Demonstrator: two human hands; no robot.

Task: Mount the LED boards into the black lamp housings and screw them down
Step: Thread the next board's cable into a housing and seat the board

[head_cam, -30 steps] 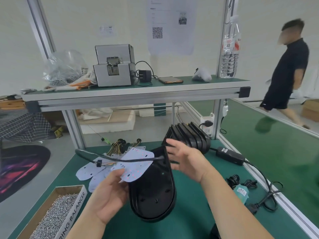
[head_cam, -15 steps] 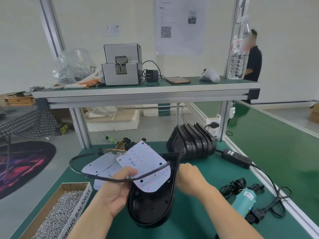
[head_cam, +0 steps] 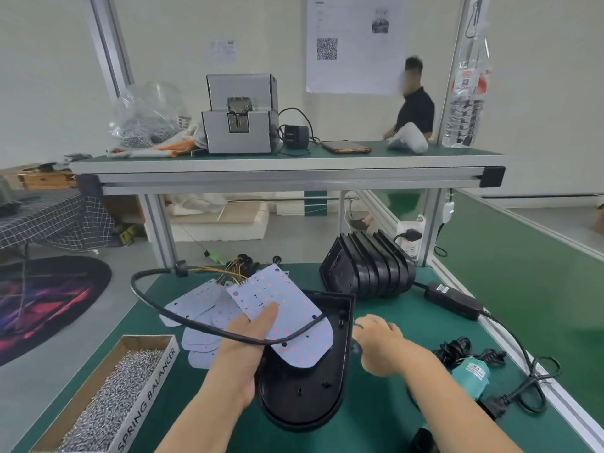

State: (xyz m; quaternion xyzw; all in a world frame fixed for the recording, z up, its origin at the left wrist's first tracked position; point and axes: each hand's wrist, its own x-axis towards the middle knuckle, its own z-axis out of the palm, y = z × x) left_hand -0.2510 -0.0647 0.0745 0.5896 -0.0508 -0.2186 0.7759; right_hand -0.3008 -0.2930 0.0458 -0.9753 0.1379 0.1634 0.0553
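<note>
Bare mat at bottom centre, between housing and cords, so I can pass there. Lower left, screw box blocks; cable loops over boards; housing stack crowds centre right.

Single head-worn wide-angle view, facing forward and down, close above green workbench, shelf beyond

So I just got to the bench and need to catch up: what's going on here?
A person is fitting a white LED board into a black D-shaped plastic lamp housing on the green mat. The left hand pinches the board, thumb on top, tilted partly over the housing and not yet seated. A black cable crosses that hand. The right hand is at the housing's right edge, too blurred to judge its grip. The cardboard box of screws and teal screwdriver lie untouched.
</note>
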